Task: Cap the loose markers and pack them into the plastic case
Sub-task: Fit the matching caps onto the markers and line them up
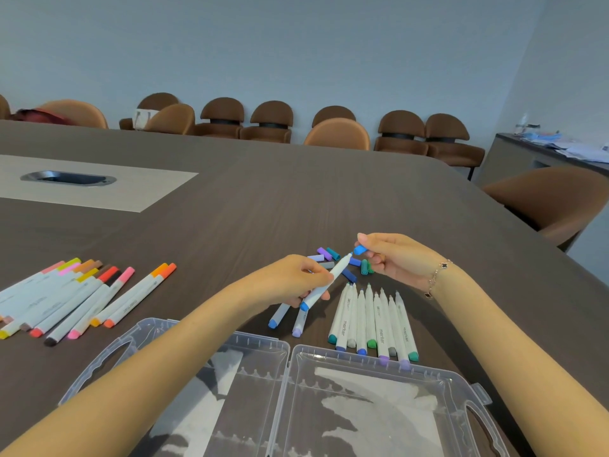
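My left hand (296,280) grips a white marker (324,282) with a blue rear end, its bare tip pointing up and right. My right hand (392,255) pinches a blue cap (360,249) just off that tip. Several loose caps (329,253) in purple, teal, grey and blue lie on the table between my hands. Several uncapped markers (372,321) lie side by side below my right hand. Two more markers (290,316) lie under my left hand. The clear plastic case (290,352) lies open at the near edge.
Capped markers (79,298) in warm colours lie in a heap at the left on the dark wooden table (296,192). A cable port (67,178) sits in a pale inset at far left. Brown chairs (270,122) line the far side and right.
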Tool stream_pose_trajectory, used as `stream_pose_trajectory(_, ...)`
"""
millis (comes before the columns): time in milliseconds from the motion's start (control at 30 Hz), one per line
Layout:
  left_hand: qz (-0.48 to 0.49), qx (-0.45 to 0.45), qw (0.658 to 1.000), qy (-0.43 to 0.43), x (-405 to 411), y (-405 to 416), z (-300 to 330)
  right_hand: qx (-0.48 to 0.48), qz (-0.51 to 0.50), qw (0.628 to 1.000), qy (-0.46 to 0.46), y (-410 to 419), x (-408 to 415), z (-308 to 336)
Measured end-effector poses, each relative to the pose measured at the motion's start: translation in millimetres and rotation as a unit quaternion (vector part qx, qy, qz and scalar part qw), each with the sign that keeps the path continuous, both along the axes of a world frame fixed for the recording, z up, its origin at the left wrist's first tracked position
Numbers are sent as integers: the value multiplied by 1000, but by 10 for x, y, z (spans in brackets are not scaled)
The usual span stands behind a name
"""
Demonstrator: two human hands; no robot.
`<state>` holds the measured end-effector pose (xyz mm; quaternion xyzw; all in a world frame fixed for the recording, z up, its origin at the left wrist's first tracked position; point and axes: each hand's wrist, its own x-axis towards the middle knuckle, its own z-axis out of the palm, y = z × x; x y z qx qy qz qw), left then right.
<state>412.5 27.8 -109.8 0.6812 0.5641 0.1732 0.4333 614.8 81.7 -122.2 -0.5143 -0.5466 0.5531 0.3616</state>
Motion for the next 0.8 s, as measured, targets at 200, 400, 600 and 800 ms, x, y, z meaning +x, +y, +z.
stream_pose_trajectory(200,-6,-10,1000,1,-25,16,-30,35,-14,999,-14,-1,-4,15)
stream_pose_trajectory(400,-8,-6,1000,-5,-29,7,-29,12,-39,999,-1,20,-36,-24)
stream_pose_trajectory(600,-2,-3,1000,-13,-61,-18,3,41,-14,998,-42,8,14,-30)
stream_pose_trajectory(800,-2,-10,1000,-12,-75,-19,-15,77,-22,993,-82,18,-30,-68)
